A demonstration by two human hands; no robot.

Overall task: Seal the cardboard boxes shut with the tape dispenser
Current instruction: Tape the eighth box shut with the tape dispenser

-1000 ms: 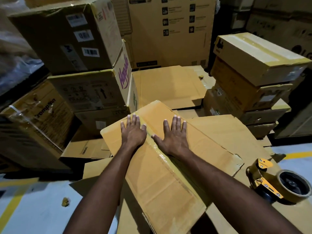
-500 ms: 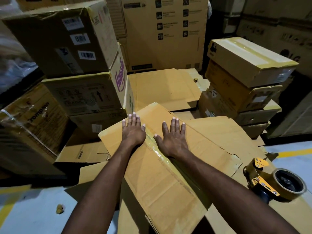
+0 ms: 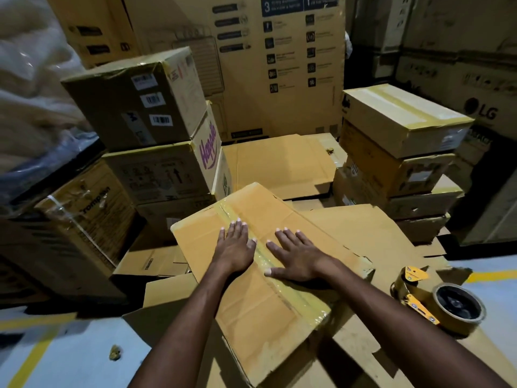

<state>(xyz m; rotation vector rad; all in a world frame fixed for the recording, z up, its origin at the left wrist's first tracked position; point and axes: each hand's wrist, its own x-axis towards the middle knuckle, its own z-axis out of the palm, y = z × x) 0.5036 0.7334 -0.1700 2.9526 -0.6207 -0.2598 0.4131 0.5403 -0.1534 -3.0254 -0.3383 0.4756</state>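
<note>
Compared with 1 second ago, both hands have slid back along the seam toward the person, so more of the far end of the cardboard box [image 3: 260, 312] now shows beyond the fingertips. The tape dispenser [image 3: 436, 301] lies where it did, on the flattened cardboard sheet [image 3: 377, 228] to the right, well apart from the hands. The box sits directly in front of the person on more flattened cardboard, its long axis running from far-left to near-right, and the tape strip [image 3: 296, 289] follows that axis down the middle of the top. The left hand [image 3: 233, 247] lies flat on the left flap and the right hand [image 3: 299, 256] flat on the right flap, fingers straight and spread, grasping nothing; the right thumb rests on the tape. The box is plain yellow-brown cardboard with creases across its top. The tape is glossy and wrinkles where it folds over the near edge.
</note>
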